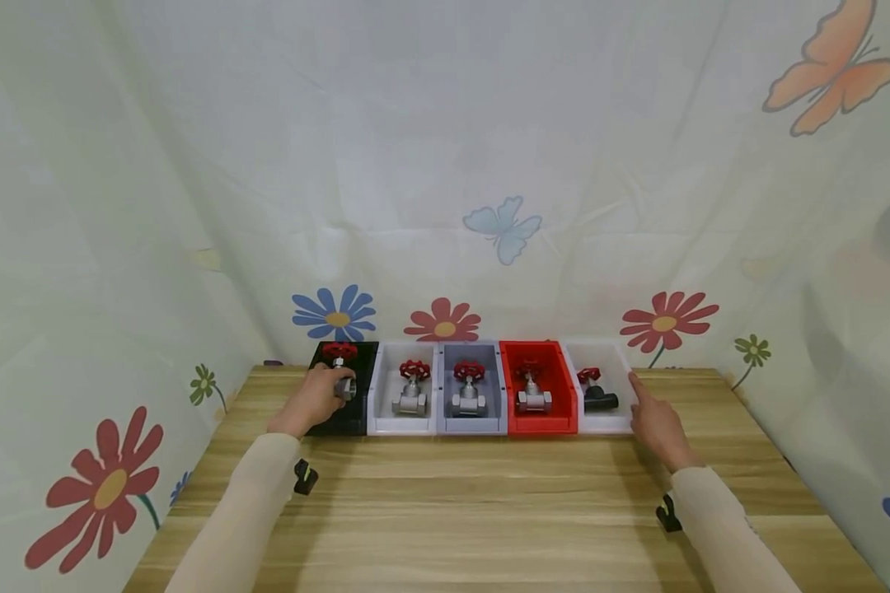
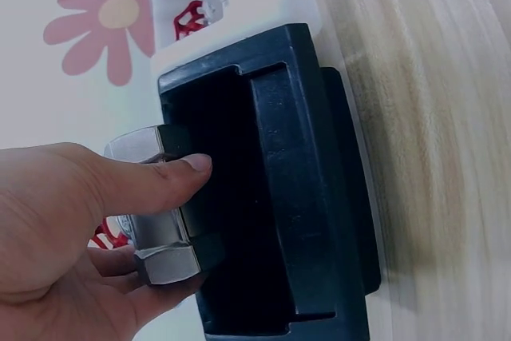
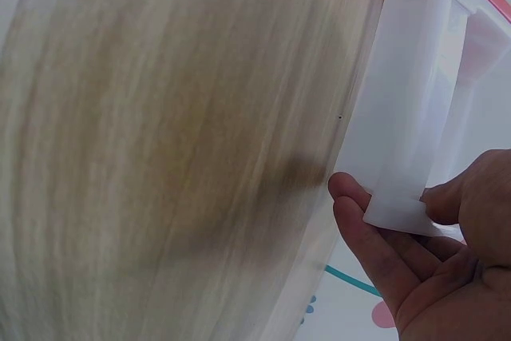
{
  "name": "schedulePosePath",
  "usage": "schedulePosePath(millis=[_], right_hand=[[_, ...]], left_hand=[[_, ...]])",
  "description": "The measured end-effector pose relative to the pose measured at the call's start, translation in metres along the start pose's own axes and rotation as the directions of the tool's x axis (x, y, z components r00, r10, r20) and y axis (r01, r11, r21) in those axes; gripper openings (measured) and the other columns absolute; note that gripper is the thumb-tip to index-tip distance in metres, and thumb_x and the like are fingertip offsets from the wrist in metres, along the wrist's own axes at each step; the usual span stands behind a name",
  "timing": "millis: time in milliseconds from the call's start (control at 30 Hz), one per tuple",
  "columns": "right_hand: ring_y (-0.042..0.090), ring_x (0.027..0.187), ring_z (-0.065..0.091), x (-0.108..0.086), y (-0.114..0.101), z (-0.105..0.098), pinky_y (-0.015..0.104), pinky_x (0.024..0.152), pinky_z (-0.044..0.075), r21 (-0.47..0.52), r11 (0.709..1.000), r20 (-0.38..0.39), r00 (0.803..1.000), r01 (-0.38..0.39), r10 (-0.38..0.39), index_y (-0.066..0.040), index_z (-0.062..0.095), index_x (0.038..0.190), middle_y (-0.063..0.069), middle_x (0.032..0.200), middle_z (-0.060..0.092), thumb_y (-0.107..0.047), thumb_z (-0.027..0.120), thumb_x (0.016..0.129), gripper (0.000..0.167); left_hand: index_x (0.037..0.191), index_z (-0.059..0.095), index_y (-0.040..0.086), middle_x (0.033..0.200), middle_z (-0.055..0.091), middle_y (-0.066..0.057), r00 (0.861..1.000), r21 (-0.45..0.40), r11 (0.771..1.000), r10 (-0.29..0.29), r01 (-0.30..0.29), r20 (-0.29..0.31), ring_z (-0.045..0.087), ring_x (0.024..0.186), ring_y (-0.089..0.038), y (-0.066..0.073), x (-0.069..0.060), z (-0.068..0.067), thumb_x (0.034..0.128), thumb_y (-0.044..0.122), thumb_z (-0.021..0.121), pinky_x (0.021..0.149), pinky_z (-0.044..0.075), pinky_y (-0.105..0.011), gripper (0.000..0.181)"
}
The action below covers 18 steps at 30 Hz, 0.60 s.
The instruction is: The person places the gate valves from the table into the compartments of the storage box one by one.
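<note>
My left hand (image 1: 317,401) holds a metal gate valve (image 2: 169,261) with a red handwheel, thumb and fingers around its steel body. The valve is over the black bin (image 2: 315,189) at the row's left end. In the left wrist view the fingers partly hide the handwheel. At the row's other end, my right hand (image 1: 662,424) grips the side wall of a white bin (image 3: 391,93). The right wrist view has the thumb inside the wall and the fingers outside. A black tee-shaped valve (image 1: 601,399) with a red handwheel lies in that bin.
Between them stand another white bin (image 1: 403,425), a grey bin (image 1: 471,426) and a red bin (image 1: 543,426), each with a silver red-wheeled valve. The row sits near the back of the wooden table (image 1: 475,511), before a flowered curtain (image 1: 415,165).
</note>
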State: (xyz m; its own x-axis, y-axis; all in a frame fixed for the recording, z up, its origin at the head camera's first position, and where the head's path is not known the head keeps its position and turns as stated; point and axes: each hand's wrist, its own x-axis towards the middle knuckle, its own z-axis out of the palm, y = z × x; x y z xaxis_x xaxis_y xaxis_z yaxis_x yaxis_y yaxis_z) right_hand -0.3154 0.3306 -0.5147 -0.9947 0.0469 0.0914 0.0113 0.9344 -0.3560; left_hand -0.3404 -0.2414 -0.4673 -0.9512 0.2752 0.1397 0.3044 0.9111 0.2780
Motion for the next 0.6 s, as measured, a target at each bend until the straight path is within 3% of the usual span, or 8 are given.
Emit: schedulePosePath(millis=[300,600], right_hand=[[0.025,0.055,0.046,0.001,0.002,0.002,0.043,0.059,0.044,-0.004,1.000,-0.023,0.999,0.024,-0.024,0.000,0.024,0.152,0.016,0.064,0.055,-0.004,0.049,0.097,0.061],[0.026,0.056,0.048,-0.001,0.000,0.001,0.047,0.062,0.048,-0.011,1.000,-0.030,0.999,0.024,-0.024,0.000,0.026,0.151,0.017,0.066,0.057,-0.004,0.050,0.097,0.059]], left_hand=[[0.120,0.066,0.006,0.103,0.067,-0.019,1.000,0.026,0.999,0.023,-0.022,-0.018,0.056,0.101,-0.038,-0.001,0.003,0.004,0.0722,-0.005,0.073,0.091,0.045,-0.054,0.050],[0.121,0.067,0.006,0.106,0.069,-0.018,1.000,0.045,0.999,0.008,-0.009,0.014,0.058,0.102,-0.038,-0.002,0.008,0.012,0.0735,-0.005,0.072,0.091,0.048,-0.052,0.049]])
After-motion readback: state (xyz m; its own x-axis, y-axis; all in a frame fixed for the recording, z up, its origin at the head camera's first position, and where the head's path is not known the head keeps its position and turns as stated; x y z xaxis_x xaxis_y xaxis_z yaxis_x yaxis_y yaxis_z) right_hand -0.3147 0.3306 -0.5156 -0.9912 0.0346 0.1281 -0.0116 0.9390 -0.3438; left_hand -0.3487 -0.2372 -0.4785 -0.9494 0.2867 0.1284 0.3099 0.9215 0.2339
